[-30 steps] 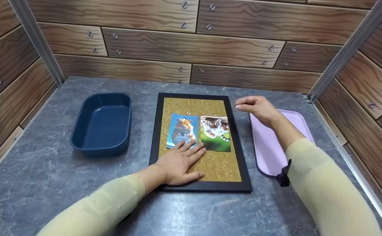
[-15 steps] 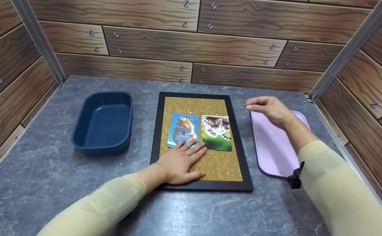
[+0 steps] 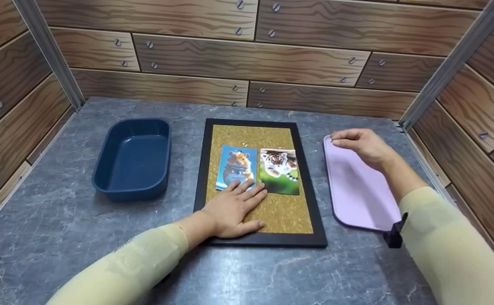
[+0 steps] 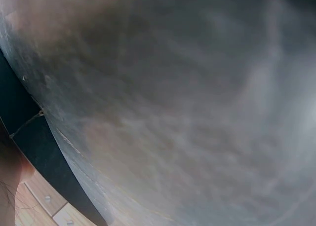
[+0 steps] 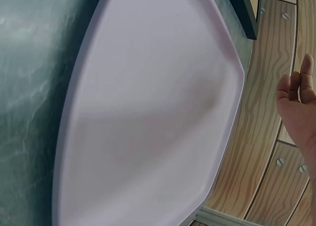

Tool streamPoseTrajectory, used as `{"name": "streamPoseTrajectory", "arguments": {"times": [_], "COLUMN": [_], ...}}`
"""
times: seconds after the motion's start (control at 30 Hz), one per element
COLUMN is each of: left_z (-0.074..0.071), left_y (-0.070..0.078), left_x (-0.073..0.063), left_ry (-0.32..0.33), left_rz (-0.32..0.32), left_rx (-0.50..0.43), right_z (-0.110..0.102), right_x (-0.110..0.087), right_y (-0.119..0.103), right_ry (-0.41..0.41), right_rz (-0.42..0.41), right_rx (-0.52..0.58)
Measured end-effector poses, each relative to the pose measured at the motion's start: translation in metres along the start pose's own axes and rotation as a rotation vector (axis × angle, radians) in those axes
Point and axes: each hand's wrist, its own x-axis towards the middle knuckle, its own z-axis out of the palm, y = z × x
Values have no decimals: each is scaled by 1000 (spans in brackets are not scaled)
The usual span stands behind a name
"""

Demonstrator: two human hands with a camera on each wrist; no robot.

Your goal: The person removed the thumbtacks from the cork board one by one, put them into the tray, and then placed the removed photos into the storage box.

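Note:
My left hand [image 3: 234, 209] lies flat with spread fingers on a black-framed cork board [image 3: 289, 214]. Its fingertips press the lower edge of a hamster picture card [image 3: 237, 163] and reach the corner of a tiger picture card [image 3: 278, 171] beside it. A small clear push pin [image 3: 245, 145] shows at the top of the hamster card. Over the far left corner of a lilac tray [image 3: 353, 190], my right hand [image 3: 367, 146] pinches a tiny push pin between thumb and forefinger, mostly hidden by the fingertips. The right wrist view shows this hand [image 5: 301, 97] at its right edge.
A deep navy blue bin [image 3: 134, 165] stands left of the board. Wood-patterned walls [image 3: 196, 59] with metal corner posts enclose the grey marbled table [image 3: 247, 275] at the back and sides.
My right hand has moved right, from beside the board's right edge to over the far left corner of the lilac tray. My left hand stays in place on the board.

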Motion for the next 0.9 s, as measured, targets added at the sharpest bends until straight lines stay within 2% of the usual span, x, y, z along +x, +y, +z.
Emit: {"name": "streamPoseTrajectory", "arguments": {"times": [0.67,0.9], "left_z": [-2,-3], "left_y": [1,1], "left_x": [0,0], "left_ry": [-17,-12], "left_rz": [-1,1], "left_rx": [0,1], "right_z": [-21,-25], "right_x": [-15,-18], "right_y": [27,33], "right_ry": [24,21], "right_rz": [39,36], "right_rx": [-59,-3]}}
